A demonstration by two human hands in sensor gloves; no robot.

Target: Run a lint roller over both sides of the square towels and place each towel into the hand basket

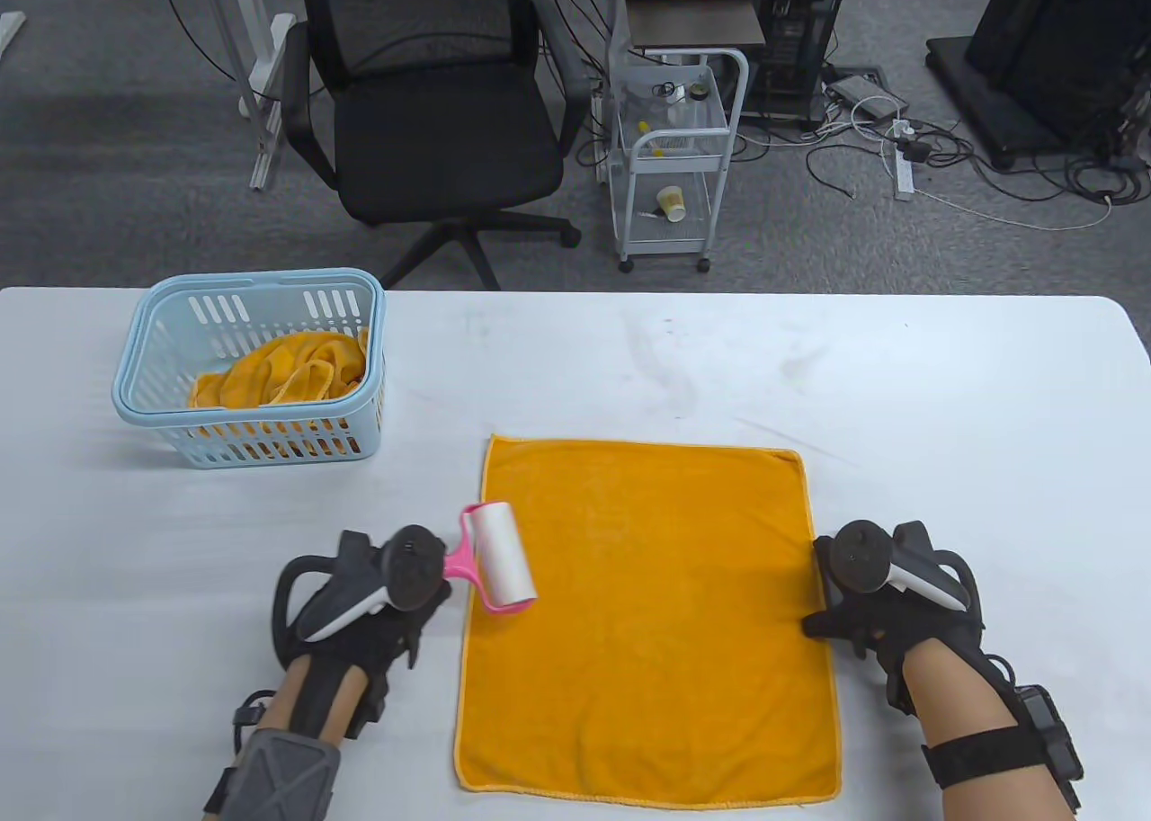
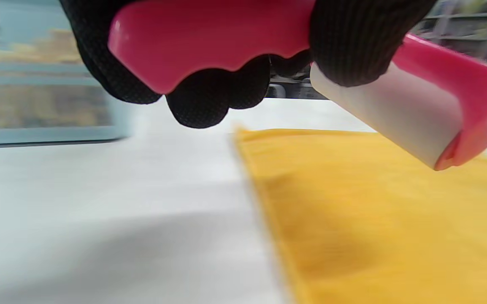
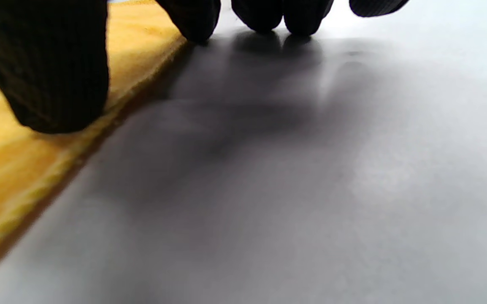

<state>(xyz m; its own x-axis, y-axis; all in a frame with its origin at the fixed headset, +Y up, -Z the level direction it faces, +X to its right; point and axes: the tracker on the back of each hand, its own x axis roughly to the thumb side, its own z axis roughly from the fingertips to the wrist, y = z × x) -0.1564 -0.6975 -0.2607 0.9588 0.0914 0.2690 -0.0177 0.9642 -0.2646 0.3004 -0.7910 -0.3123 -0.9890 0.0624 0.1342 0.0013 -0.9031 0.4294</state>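
Orange towel spread flat on the white surface, near the front edge. Left hand just beside the towel's left edge, fingers clenched around the pink handle of the lint roller. White roll above the towel's left edge; touching or not, cannot tell. Right hand at the towel's right edge, thumb pressed on the hem, the other fingers down on the bare surface, grasping nothing. Blue hand basket at the far left, with crumpled orange towels inside.
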